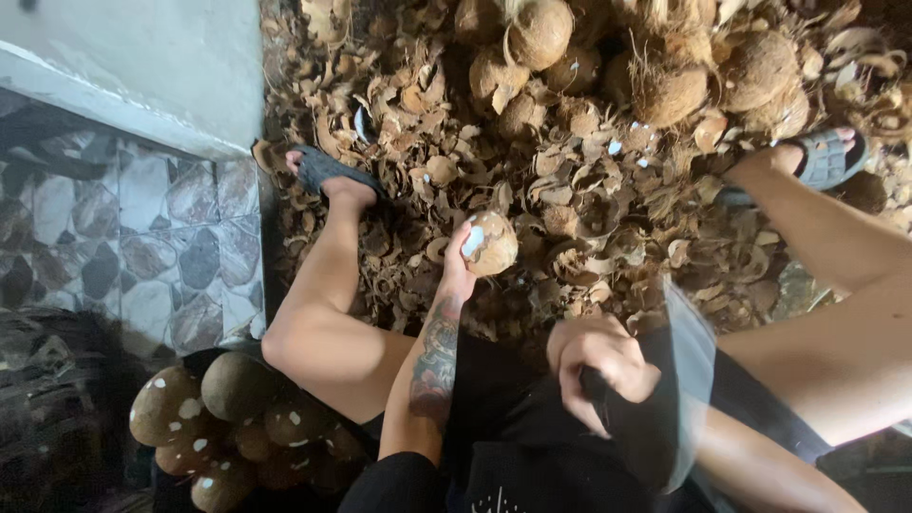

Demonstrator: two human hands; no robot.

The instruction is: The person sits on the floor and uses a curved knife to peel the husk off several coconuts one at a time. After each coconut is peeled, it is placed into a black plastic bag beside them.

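My left hand (pixel 458 268) holds a brown coconut (pixel 491 243) out in front of me, over the littered ground; a patch of white flesh shows where the shell is chipped. My right hand (pixel 602 355) grips the dark handle of a broad cleaver (pixel 686 375), whose blade points away from me and is blurred. The blade is to the right of the coconut and apart from it. My bare legs are spread to either side, with a sandalled foot at each end.
Broken shell pieces (pixel 570 190) cover the ground ahead. Several whole husked coconuts (pixel 670 90) lie at the far side. A pile of peeled coconuts (pixel 233 418) sits at my lower left. A patterned tiled floor (pixel 123 237) and a grey wall (pixel 142 66) are at left.
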